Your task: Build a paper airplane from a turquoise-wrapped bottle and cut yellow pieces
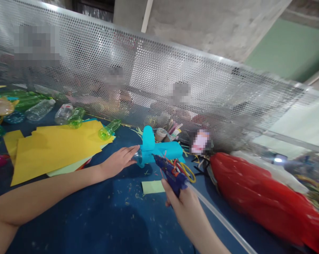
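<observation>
A plastic bottle wrapped in bright blue paper (pixel 171 151) lies on its side on the dark blue table, with a rounded blue flap (pixel 148 138) standing up from it. My left hand (pixel 124 158) is at its clear neck end, the fingers closed around it. In my right hand (pixel 184 204) is a dark blue hot glue gun (pixel 171 174), its nozzle close to the blue paper; I cannot tell whether it touches. A long clear glue stick (pixel 223 220) sticks out behind the gun. Below the bottle lies a pale green paper strip (pixel 152 187).
Yellow paper sheets (pixel 56 144) lie at the left, with several plastic bottles (pixel 40 109) behind them. Scissors with yellow handles (pixel 188 172) are beside the glue gun. A red plastic bag (pixel 249 190) fills the right. A perforated metal screen (pixel 159 67) runs along the back, people beyond it.
</observation>
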`<act>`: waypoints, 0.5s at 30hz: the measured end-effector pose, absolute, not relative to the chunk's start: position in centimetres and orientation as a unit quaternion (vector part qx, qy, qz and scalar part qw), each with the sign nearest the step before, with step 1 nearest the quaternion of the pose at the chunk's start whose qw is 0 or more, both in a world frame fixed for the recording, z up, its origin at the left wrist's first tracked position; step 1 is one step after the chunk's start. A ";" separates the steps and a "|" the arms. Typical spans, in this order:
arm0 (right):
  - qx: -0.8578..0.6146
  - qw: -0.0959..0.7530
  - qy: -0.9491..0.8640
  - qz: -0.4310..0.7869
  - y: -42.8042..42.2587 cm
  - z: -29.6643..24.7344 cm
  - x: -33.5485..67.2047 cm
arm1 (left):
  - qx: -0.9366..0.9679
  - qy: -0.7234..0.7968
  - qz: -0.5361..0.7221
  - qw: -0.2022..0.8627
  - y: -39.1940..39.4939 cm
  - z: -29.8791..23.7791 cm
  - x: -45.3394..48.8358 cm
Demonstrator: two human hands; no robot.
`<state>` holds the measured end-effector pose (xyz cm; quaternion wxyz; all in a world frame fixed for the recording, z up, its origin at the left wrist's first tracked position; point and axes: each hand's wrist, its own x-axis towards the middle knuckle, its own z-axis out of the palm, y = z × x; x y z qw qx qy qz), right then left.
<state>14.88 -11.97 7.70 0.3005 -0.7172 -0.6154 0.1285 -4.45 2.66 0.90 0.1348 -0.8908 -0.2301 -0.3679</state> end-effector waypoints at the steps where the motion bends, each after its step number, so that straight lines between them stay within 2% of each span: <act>1: -0.719 0.299 -0.614 0.132 -12.1 7.8 14.5 | -0.890 -0.229 -0.369 0.137 2.7 0.9 -4.4; 8: -0.694 0.301 -0.635 0.159 -12.3 8.1 13.1 | -0.890 -0.220 -0.372 0.143 2.6 1.0 -4.4; 15: -0.700 0.296 -0.636 0.131 -12.4 7.4 14.9 | -0.889 -0.220 -0.372 0.153 2.6 0.8 -4.4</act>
